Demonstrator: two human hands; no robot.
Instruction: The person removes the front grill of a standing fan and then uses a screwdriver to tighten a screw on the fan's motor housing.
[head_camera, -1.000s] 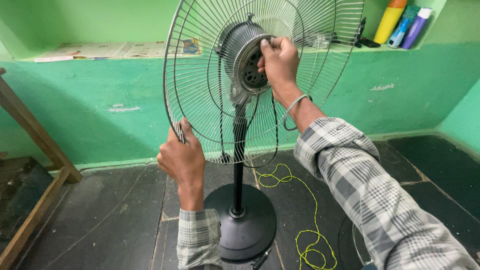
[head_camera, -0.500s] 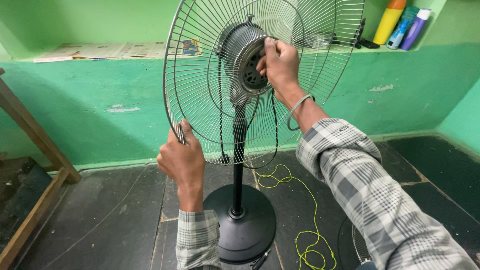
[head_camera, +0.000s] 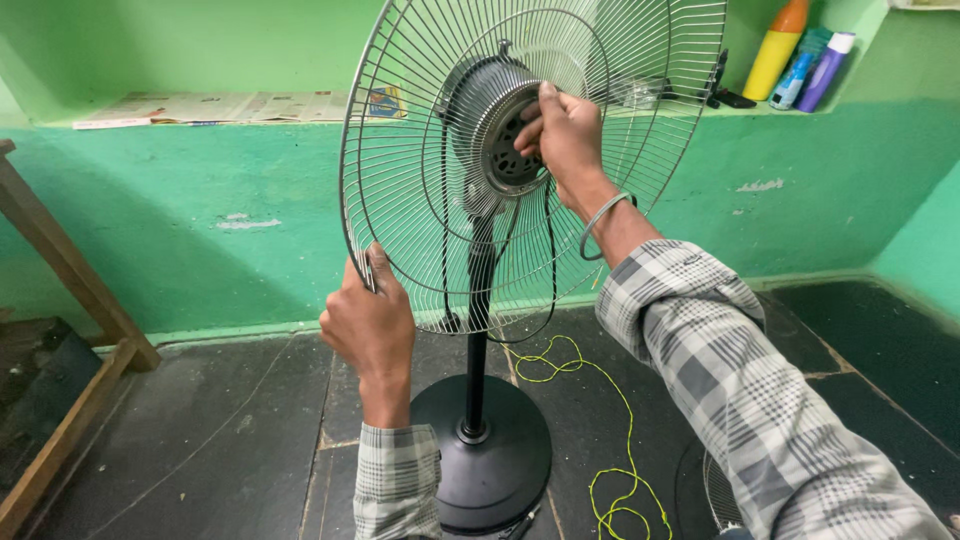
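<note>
Pedestal fan, blades off. Rear guard stands upright on the motor; its open, dished face points toward the camera, slightly right. Motor axis runs roughly horizontal, front end toward the camera. Long axis of the whole fan is vertical: pole rises straight from the base on the floor, near centre, in front of the wall.

Guard: thin bright metal wires radiating from hub to round rim, crossed by concentric rings. Motor: grey ribbed drum with a dark vented front plate. Pole and round base: smooth black, base slightly domed. Black cable loops hang below the motor.

Left hand is clenched around the guard's lower-left rim, thumb up. Right hand is at the motor front, fingertips pinched at the hub; what they pinch is hidden. Metal bangle on that wrist; checked grey sleeves on both arms.

Floor: dark stone slabs, dusty. Thin yellow cord lies coiled right of the base. Wall: green, chipped paint. Ledge holds newspaper at left, bottles at right. Wooden frame at far left.

Versus half a second ago: left-hand grip unchanged; the right hand sits at the same spot on the hub, fingers slightly shifted. Guard has not moved.
</note>
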